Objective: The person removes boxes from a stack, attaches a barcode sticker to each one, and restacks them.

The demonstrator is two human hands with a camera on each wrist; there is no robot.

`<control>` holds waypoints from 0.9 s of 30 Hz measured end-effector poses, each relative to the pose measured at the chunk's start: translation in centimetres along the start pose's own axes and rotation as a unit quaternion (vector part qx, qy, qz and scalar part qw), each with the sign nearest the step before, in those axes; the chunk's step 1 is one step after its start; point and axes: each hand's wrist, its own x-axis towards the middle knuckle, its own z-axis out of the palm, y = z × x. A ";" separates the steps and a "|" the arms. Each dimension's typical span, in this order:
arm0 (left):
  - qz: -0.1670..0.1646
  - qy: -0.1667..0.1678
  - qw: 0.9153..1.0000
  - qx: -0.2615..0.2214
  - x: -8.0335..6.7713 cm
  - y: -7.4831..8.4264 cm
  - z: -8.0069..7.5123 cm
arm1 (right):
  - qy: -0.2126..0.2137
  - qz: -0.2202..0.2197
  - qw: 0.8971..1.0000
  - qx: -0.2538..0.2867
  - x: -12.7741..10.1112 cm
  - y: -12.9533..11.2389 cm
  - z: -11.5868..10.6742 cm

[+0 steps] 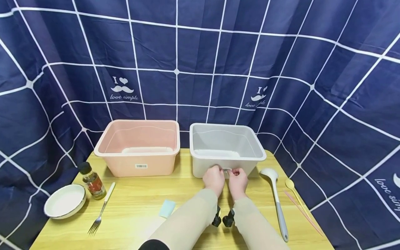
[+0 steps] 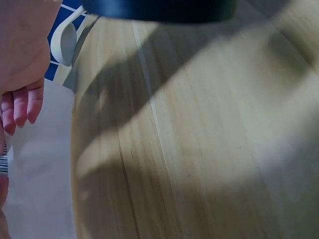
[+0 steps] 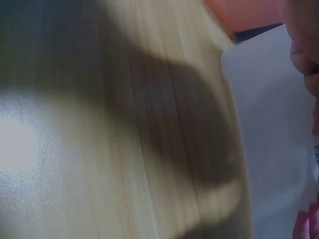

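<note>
Two hands at the front wall of the grey tub [image 1: 227, 147], which stood on the table [image 1: 150, 211] beside the pink tub [image 1: 139, 147].

- Left hand [image 1: 214, 179]: grip curled against the tub wall, pinching the left edge of a barcode label [image 1: 226, 170].
- Right hand [image 1: 238, 180]: grip likewise pinched on the label's right edge; both hands nearly touching.
- Label: white sticker, low on the grey tub's front, partly covered by fingertips; its barcode edge showed in the left wrist view [image 2: 4, 162].
- Handling, as a judgement: peeling would go best slowly from one corner, held flat to the wall, the other hand steadying the tub.
- Nearby: ladle [image 1: 276, 198], fork [image 1: 101, 210], bottle [image 1: 92, 180], bowl [image 1: 65, 205].
</note>
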 end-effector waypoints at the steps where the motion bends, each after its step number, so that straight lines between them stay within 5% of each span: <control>1: 0.001 -0.001 1.000 0.004 0.0 0.0 0.0 | 0.000 -0.001 1.000 -0.001 0.1 0.0 0.0; 9: 0.005 -0.001 1.000 0.027 0.3 0.1 -0.1 | -0.005 0.005 1.000 -0.006 0.2 -0.3 0.0; 14: 0.038 0.010 0.999 0.036 0.1 0.0 -0.1 | -0.003 0.011 1.000 -0.003 0.1 -0.3 -0.1; 17: 0.046 0.006 0.999 0.016 -0.3 -0.2 -0.1 | -0.001 0.011 1.000 0.005 0.0 -0.2 -0.2; 20: 0.026 -0.032 0.998 -0.045 -0.9 -0.7 0.0 | -0.007 0.015 0.999 0.028 0.0 0.0 -0.5; 23: -0.005 -0.093 0.985 -0.147 -1.2 -1.2 0.0 | -0.039 0.033 0.994 0.096 0.1 0.3 -1.1; 27: -0.039 -0.141 0.948 -0.283 -1.2 -1.7 0.0 | -0.104 0.067 0.975 0.187 0.3 0.4 -2.0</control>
